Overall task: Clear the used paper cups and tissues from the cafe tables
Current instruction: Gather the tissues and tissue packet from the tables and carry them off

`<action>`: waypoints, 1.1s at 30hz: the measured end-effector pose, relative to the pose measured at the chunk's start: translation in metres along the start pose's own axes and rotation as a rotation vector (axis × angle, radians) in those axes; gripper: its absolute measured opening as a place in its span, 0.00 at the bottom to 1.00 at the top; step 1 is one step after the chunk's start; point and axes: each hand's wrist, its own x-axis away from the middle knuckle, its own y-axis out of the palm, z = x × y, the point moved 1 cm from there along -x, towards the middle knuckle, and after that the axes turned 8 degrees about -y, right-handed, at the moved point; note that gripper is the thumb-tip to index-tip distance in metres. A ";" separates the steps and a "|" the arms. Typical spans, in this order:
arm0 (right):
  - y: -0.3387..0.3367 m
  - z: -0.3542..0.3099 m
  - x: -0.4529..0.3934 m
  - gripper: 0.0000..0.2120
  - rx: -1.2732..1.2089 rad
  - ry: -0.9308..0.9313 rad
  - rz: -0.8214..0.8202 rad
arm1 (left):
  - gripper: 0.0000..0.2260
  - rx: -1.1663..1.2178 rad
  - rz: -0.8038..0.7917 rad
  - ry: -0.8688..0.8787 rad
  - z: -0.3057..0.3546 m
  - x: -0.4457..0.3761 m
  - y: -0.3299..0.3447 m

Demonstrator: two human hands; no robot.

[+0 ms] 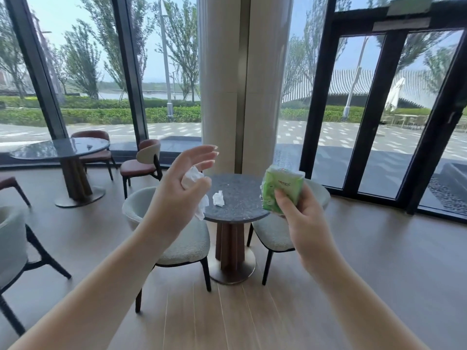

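Note:
My left hand [182, 188] is raised in front of the small round grey table [242, 198]. It holds a crumpled white tissue [192, 176] against the palm with the thumb, the other fingers stretched out. More tissue hangs below the hand. My right hand [298, 210] grips a green tissue pack [280, 190] over the table's right edge. A second crumpled white tissue [218, 198] lies on the tabletop, between the two hands and farther away.
Two pale upholstered chairs [187, 238] flank the small table, one on each side. A wide column [227, 84] stands behind it. A larger round table [60, 150] with a small scrap on it and reddish chairs [141, 162] stand at the left. Glass doors are at the right.

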 end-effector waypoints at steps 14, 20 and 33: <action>-0.035 0.139 -0.158 0.08 -0.052 0.091 -0.082 | 0.23 -0.068 0.084 -0.093 -0.104 -0.157 0.055; -0.026 0.210 -0.213 0.08 -0.030 0.159 -0.054 | 0.20 -0.084 0.094 -0.134 -0.169 -0.219 0.060; -0.007 0.324 -0.353 0.09 0.003 0.182 -0.037 | 0.22 -0.151 0.068 -0.122 -0.276 -0.391 0.071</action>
